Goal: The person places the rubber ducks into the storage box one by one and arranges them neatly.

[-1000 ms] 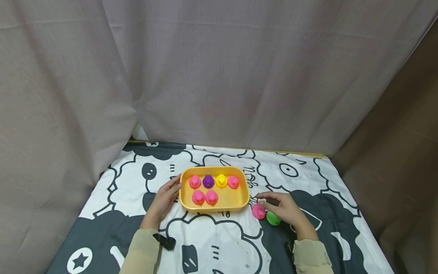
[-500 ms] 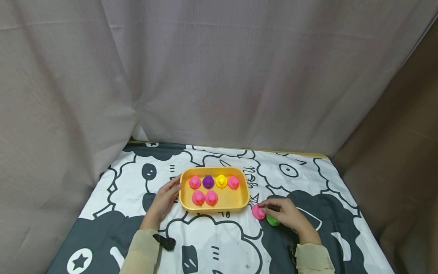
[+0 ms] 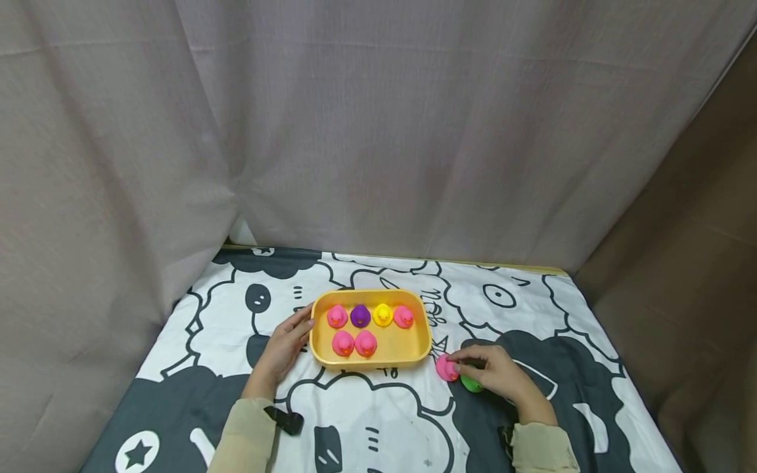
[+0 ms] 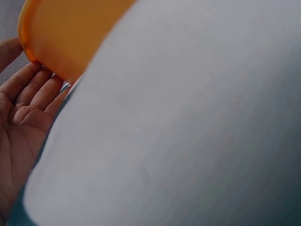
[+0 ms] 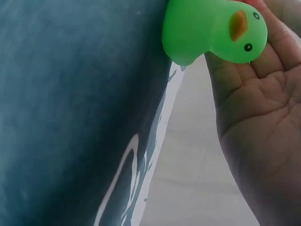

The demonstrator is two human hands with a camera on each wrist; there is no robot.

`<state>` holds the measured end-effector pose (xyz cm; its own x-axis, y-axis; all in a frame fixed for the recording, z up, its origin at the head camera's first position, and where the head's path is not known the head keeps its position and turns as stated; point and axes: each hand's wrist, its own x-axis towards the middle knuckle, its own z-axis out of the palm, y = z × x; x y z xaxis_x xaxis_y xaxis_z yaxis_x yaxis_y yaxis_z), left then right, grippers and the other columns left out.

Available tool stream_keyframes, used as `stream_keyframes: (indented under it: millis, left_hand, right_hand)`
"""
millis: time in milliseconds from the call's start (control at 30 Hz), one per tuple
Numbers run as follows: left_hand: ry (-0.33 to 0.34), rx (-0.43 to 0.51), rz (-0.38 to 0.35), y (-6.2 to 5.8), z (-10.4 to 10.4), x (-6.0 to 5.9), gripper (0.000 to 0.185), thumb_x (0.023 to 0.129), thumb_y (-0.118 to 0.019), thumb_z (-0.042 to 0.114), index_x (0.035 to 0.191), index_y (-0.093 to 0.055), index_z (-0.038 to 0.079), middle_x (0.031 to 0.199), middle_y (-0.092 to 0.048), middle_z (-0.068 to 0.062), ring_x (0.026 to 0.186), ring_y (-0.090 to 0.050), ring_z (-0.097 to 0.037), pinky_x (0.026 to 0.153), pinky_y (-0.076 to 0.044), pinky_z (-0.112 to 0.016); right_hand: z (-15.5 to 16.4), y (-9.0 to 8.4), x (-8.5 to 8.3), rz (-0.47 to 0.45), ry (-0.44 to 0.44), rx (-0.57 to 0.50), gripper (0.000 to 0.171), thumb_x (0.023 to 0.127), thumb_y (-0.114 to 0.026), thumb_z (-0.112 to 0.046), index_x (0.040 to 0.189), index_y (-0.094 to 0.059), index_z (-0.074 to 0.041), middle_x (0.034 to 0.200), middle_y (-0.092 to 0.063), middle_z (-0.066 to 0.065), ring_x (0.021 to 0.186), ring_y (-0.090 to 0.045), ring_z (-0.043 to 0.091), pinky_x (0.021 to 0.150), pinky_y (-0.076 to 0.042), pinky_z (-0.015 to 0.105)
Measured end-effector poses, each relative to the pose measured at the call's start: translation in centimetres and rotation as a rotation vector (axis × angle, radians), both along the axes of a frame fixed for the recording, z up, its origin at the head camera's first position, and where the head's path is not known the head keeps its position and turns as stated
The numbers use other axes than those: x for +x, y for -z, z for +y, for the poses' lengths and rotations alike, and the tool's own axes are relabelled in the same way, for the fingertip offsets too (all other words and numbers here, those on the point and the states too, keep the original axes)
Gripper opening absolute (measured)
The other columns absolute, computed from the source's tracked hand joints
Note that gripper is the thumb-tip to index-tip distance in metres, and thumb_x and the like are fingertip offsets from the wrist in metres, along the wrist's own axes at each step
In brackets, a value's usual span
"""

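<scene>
A yellow tray (image 3: 402, 358) lies on the cloth with several toy ducks in it. My left hand (image 3: 282, 348) holds its left end; in the left wrist view the thumb is at the rim and the fingers (image 4: 29, 87) touch the tray's orange-looking wall (image 4: 70, 40). To the right of the tray, my right hand (image 3: 493, 373) pinches a pink toy duck (image 3: 445, 368) with its fingertips. A green toy duck (image 3: 472, 383) sits under that hand, partly covered. In the right wrist view the green duck (image 5: 211, 30) hides most of the fingers and the pink duck.
In the tray, a pink duck (image 3: 337, 316), a purple duck (image 3: 360, 316), a yellow duck (image 3: 382, 315) and another pink duck (image 3: 404, 316) form the back row. Two pink ducks (image 3: 354, 343) sit in front. Grey curtains (image 3: 402, 144) hang behind the patterned cloth (image 3: 378, 427).
My right hand has moved slightly down and to the right, and its fingertips have come onto the pink duck beside the tray. The left hand and the tray stay in place.
</scene>
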<state>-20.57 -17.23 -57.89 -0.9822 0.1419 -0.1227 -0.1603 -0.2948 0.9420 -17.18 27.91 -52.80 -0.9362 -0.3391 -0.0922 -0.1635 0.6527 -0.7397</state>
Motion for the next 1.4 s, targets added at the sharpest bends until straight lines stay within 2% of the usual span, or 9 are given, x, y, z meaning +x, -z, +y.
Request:
stream_keyframes:
  millis: [100,333,567,1200,1400]
  left_hand:
    - [0.003,-0.002,-0.003,0.05,-0.02,-0.05,0.051,0.102,-0.060,0.017,0.151,-0.047,0.013,0.157,-0.040,-0.002,0.143,-0.039,-0.017,0.113,-0.039,-0.029]
    - [0.002,-0.003,-0.008,0.10,-0.04,-0.03,0.052,0.101,-0.060,0.017,0.151,-0.047,0.014,0.157,-0.040,-0.002,0.143,-0.038,-0.017,0.113,-0.039,-0.029]
    - [0.001,0.000,-0.012,0.22,-0.06,-0.13,0.051,0.102,-0.060,0.017,0.151,-0.047,0.014,0.157,-0.040,-0.002,0.143,-0.039,-0.017,0.113,-0.039,-0.029]
    - [0.002,-0.016,-0.005,0.02,0.03,0.00,0.050,0.102,-0.059,0.017,0.151,-0.048,0.014,0.156,-0.041,-0.001,0.142,-0.040,-0.017,0.114,-0.039,-0.031]
    - [0.005,-0.020,0.002,0.02,0.00,0.00,0.050,0.102,-0.059,0.018,0.151,-0.048,0.014,0.157,-0.041,-0.002,0.143,-0.039,-0.018,0.115,-0.037,-0.033]
  right_hand:
    - [0.05,-0.04,0.06,-0.030,-0.008,-0.018,0.024,0.087,-0.080,-0.029,0.110,-0.078,-0.023,0.107,-0.072,-0.003,0.096,-0.065,0.017,0.088,-0.056,0.036]
    - [0.26,0.11,0.02,-0.058,-0.030,-0.050,0.028,0.086,-0.081,-0.025,0.113,-0.077,-0.019,0.110,-0.071,0.001,0.101,-0.066,0.026,0.091,-0.056,0.045]
    - [0.34,0.23,0.03,-0.063,-0.027,-0.051,0.029,0.085,-0.082,-0.026,0.113,-0.077,-0.018,0.109,-0.071,0.000,0.100,-0.065,0.026,0.088,-0.057,0.037]
    - [0.51,0.41,-0.07,-0.014,-0.052,-0.042,0.030,0.084,-0.083,-0.028,0.113,-0.077,-0.022,0.107,-0.071,-0.003,0.098,-0.065,0.027,0.087,-0.058,0.042]
    - [0.40,0.28,-0.22,0.018,-0.029,-0.035,0.030,0.084,-0.082,-0.034,0.113,-0.077,-0.025,0.108,-0.072,-0.005,0.101,-0.067,0.021,0.089,-0.058,0.036]
